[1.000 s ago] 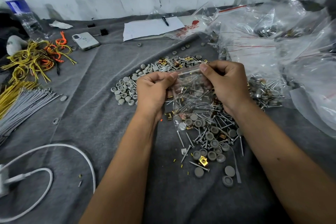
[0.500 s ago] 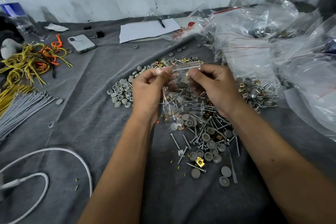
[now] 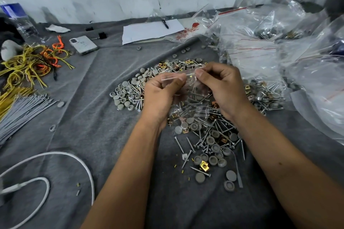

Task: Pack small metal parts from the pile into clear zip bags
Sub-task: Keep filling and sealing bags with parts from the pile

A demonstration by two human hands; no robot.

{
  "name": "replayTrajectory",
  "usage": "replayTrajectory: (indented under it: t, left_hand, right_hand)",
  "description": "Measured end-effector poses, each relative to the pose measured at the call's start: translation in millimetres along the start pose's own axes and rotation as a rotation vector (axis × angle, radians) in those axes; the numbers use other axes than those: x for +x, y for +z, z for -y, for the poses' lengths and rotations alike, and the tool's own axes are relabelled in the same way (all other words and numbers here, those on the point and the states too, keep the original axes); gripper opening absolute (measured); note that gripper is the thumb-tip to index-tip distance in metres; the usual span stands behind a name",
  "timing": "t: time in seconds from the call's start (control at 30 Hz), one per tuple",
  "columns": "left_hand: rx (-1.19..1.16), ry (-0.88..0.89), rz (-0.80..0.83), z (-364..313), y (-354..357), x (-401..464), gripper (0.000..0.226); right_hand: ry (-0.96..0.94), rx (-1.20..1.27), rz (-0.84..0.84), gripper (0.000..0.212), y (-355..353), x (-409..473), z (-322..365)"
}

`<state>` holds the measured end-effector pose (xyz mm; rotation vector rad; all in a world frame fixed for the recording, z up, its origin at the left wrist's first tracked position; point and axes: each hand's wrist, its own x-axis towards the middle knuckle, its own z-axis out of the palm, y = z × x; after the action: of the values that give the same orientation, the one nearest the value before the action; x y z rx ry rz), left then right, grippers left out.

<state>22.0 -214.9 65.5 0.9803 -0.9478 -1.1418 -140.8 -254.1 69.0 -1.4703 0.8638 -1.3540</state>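
A small clear zip bag (image 3: pixel 189 96) holding screws and other small parts hangs between my hands above the pile. My left hand (image 3: pixel 160 96) pinches the bag's top strip at its left end. My right hand (image 3: pixel 221 87) pinches the same strip toward the right, thumb and forefinger on it. The pile of small metal parts (image 3: pixel 210 141), screws, grey round caps and brass clips, lies on the grey cloth under and in front of my hands. A second patch of grey caps (image 3: pixel 126 95) lies to the left of my left hand.
Heaps of clear zip bags (image 3: pixel 260 46), some filled, cover the right side. A white paper with a pen (image 3: pixel 150 29), a phone (image 3: pixel 83 44), yellow and orange wires (image 3: pixel 31 63), grey ties (image 3: pixel 22 111) and a white cable (image 3: pixel 55 156) lie at the back and left.
Both hands lifted the bag slightly and my fingers slid closer together along the top strip, my right thumb now nearer the middle of the bag's mouth.
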Motion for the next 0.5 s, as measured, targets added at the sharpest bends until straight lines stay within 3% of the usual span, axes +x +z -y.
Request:
replayTrajectory:
  t: [0.1,0.2,0.23,0.37,0.5]
  left_hand:
    - [0.097,-0.036,0.071,3,-4,0,0.018]
    - [0.295,0.022,0.102,4,-7,1,0.003]
    - [0.31,0.045,0.087,5,-7,2,0.007]
    - [0.277,0.178,-0.007,5,-5,4,0.017]
    - [0.183,0.177,-0.059,-1,3,0,0.011]
  right_hand:
    - [0.013,0.077,-0.095,0.009,-4,2,1]
    - [0.023,0.115,-0.182,0.011,-6,5,2]
    - [0.023,0.113,-0.193,0.013,-6,5,2]
    - [0.074,0.033,-0.085,0.028,-6,4,2]
    - [0.017,-0.202,0.005,0.014,-6,-1,6]
